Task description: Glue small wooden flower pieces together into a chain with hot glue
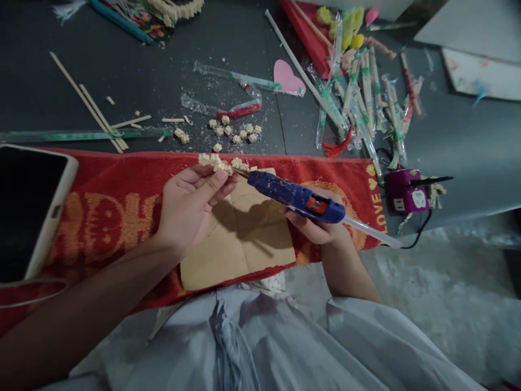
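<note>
Between the fingertips of my left hand (191, 198) is a short chain of small pale wooden pieces (212, 161). My right hand (317, 225) is wrapped round a blue hot glue gun (293, 194), with a clear glue stick (372, 233) poking out of its back end. The gun's nozzle points left and is at the chain; whether it touches is hard to make out. Below both hands lies a creased brown sheet of cardboard (244, 244) on a red towel (118, 190). Several small wooden clusters (236, 130) sit just beyond the towel.
A phone (28, 212) lies at the left on the towel. Thin sticks (91, 111) are at the back left. Wrapped chopsticks (366, 87) pile up at the back right, near a pink paper heart (288, 77). A purple power adapter (407, 191) with a black cord stands at the right.
</note>
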The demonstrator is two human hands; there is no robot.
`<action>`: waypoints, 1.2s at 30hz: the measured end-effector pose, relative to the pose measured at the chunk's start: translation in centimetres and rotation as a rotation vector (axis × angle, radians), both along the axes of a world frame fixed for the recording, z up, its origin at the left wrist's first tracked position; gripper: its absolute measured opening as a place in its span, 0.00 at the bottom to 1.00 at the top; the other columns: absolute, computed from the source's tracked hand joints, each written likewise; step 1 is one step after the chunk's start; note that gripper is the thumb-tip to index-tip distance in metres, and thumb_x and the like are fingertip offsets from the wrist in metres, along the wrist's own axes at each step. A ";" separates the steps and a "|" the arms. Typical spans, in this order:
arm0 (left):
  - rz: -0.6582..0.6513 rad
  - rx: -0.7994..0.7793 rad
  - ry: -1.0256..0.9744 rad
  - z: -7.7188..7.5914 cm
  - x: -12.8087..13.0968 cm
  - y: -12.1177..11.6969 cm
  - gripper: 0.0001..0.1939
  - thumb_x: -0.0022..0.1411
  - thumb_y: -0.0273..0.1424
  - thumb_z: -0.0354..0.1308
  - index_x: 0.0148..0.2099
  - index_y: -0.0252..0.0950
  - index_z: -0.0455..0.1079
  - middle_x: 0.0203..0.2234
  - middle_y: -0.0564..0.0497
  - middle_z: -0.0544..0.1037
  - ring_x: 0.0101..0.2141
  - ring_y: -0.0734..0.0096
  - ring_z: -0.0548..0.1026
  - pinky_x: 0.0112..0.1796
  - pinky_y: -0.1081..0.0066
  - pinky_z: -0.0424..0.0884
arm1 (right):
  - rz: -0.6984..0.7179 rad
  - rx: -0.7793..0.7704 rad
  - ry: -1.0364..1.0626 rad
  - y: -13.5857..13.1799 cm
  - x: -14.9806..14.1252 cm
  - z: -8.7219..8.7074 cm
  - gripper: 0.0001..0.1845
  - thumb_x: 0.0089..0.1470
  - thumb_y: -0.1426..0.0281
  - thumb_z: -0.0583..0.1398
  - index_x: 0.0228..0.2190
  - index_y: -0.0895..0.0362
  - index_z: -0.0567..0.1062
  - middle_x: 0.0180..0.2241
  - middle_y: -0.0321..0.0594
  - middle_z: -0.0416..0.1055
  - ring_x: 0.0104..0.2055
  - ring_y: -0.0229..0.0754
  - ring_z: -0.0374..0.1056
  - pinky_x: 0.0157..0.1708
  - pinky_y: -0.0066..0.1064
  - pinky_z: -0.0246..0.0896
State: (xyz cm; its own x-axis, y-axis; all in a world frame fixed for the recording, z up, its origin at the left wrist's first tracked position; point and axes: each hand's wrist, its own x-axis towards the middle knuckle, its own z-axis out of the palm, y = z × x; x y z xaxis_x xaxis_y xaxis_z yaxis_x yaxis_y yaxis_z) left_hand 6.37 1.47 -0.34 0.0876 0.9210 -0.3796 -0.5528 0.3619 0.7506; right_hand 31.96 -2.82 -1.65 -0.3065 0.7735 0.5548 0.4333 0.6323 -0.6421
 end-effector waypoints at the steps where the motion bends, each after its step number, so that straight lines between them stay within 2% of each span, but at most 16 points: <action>1: 0.002 0.005 -0.020 0.1 0.0 0.0 0.20 0.55 0.22 0.87 0.35 0.37 0.77 0.31 0.54 0.88 0.38 0.66 0.91 0.47 0.70 0.90 | 0.002 0.000 -0.002 0.0 0.0 0.0 0.06 0.73 0.63 0.64 0.42 0.48 0.82 0.32 0.38 0.83 0.27 0.43 0.77 0.25 0.32 0.73; 7: 0.004 0.014 -0.056 0.2 0.1 -0.2 0.23 0.46 0.24 0.91 0.34 0.36 0.78 0.29 0.53 0.88 0.36 0.66 0.91 0.46 0.71 0.90 | -0.004 0.033 0.002 0.0 0.1 -0.3 0.06 0.73 0.62 0.64 0.43 0.49 0.81 0.32 0.39 0.83 0.28 0.43 0.78 0.26 0.32 0.73; 11: -0.007 0.016 -0.015 0.0 0.0 -0.1 0.20 0.49 0.25 0.89 0.35 0.37 0.79 0.31 0.53 0.89 0.38 0.65 0.91 0.47 0.68 0.91 | -0.012 0.023 -0.012 -0.1 0.1 -0.4 0.07 0.75 0.61 0.63 0.43 0.48 0.80 0.32 0.38 0.81 0.27 0.42 0.76 0.26 0.32 0.71; 17: -0.016 -0.004 0.037 -0.1 0.0 -0.1 0.17 0.54 0.24 0.86 0.35 0.38 0.79 0.31 0.55 0.87 0.39 0.63 0.91 0.51 0.66 0.91 | -0.003 -0.049 -0.021 -0.1 0.1 0.0 0.05 0.71 0.62 0.64 0.43 0.49 0.81 0.31 0.37 0.81 0.27 0.43 0.75 0.26 0.33 0.69; 23: -0.024 0.050 0.020 -0.1 0.0 -0.2 0.18 0.50 0.27 0.88 0.35 0.38 0.80 0.33 0.53 0.89 0.38 0.65 0.91 0.49 0.67 0.91 | 0.008 -0.039 -0.009 0.0 0.0 0.1 0.06 0.71 0.62 0.64 0.39 0.49 0.78 0.28 0.36 0.78 0.25 0.43 0.72 0.25 0.33 0.68; 30: -0.002 -0.016 0.097 0.2 0.1 -0.1 0.16 0.56 0.26 0.85 0.36 0.38 0.80 0.31 0.54 0.88 0.39 0.63 0.92 0.53 0.64 0.90 | 0.000 -0.019 -0.023 0.0 0.0 0.0 0.09 0.73 0.61 0.62 0.38 0.49 0.77 0.27 0.36 0.76 0.24 0.43 0.70 0.24 0.34 0.66; 36: 0.000 0.000 0.035 0.4 0.2 -0.1 0.16 0.52 0.25 0.86 0.34 0.37 0.81 0.31 0.54 0.88 0.37 0.65 0.91 0.47 0.68 0.90 | 0.013 -0.015 0.009 0.1 -0.1 -0.1 0.10 0.74 0.61 0.63 0.37 0.49 0.76 0.27 0.35 0.75 0.24 0.42 0.70 0.24 0.32 0.65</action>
